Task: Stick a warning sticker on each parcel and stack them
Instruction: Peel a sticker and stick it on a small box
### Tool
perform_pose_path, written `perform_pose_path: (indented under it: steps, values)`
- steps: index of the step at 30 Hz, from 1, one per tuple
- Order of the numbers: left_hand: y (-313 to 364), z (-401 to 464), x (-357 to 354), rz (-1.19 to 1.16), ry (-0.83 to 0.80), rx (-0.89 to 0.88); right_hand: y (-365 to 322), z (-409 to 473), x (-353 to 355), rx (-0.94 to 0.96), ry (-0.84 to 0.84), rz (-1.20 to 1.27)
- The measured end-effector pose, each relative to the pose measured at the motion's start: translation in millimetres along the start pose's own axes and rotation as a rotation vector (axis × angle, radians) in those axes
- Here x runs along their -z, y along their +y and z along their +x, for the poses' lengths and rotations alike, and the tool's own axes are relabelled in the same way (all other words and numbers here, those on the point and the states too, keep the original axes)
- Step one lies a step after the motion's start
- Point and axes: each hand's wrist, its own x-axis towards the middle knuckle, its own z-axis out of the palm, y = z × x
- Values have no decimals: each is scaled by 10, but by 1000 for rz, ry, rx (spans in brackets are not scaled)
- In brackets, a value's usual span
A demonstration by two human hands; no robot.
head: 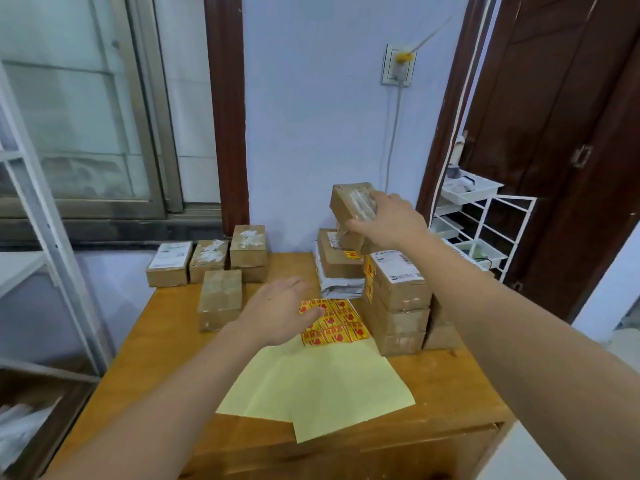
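Head: right hand (pixel 388 220) holds parcel (pixel 351 202) tilted

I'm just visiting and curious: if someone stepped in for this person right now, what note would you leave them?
Right hand grips a parcel held above the back stack.
Left hand is open over the sticker sheet, holding nothing.
Done: stickered stacks on the right.
Left: five parcels at the table's back left, no stickers visible; sticker them, then stack.
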Motion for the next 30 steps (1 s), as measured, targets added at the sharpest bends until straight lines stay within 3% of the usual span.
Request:
perform_pose_path:
  steps: [5, 16, 24, 30]
  values:
    - [-140, 305, -38, 62, -38, -20, 80, 727, -174, -77, -95, 19]
    - [-594, 847, -358, 53, -19, -41, 130, 1691, -795, -178, -123, -130]
    - [-658, 886, -498, 23, 23, -81, 159, 1828, -1020, -173, -220, -299]
    - [-764, 651, -359, 17, 32, -46, 28, 1700, -875, -50, -104, -411]
